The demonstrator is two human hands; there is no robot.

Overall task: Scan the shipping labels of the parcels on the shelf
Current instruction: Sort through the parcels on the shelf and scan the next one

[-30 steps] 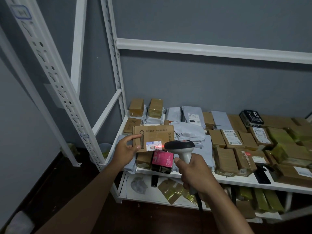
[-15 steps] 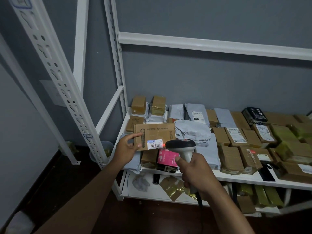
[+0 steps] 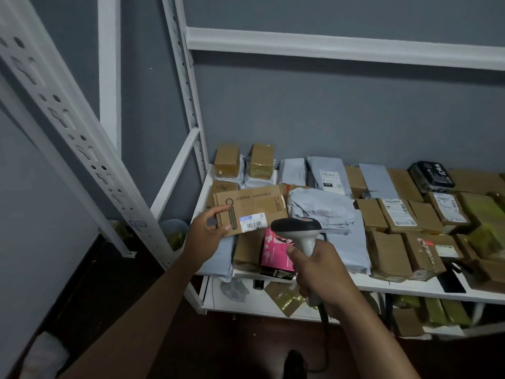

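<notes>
We have a white slotted-metal shelving rack [image 3: 175,173] against a grey wall, its white middle shelf board [image 3: 410,289] packed with parcels: brown cardboard boxes [image 3: 393,254], grey plastic mailer bags [image 3: 322,206], a few yellow-green wrapped packs [image 3: 483,212], one black printed packet [image 3: 431,175]. A lower shelf board [image 3: 240,305] holds more packs and a gold foil bag [image 3: 284,296]. Many labels face up across the shelf; we cannot tell which are scanned, so we judge most of the row to the right is likely left to do.

Task item in hand: a flat brown cardboard box with printed text [image 3: 250,207], lifted clear of the pile at the left end of the shelf, tilted toward the camera. Our left hand [image 3: 205,236] pinches its left edge, thumb on top, fingers curled under. Its small white-and-blue barcode label [image 3: 252,222] sits at the lower middle of the box face.

Our right hand [image 3: 317,277] is wrapped tight round the grip of a grey-and-black handheld barcode scanner [image 3: 297,228], cable trailing down. The scanner head sits just right of the label, nose toward it. No red beam visible on the label, so we judge this box's scan is either done or not triggered. A pink printed carton [image 3: 274,253] lies just below.
</notes>
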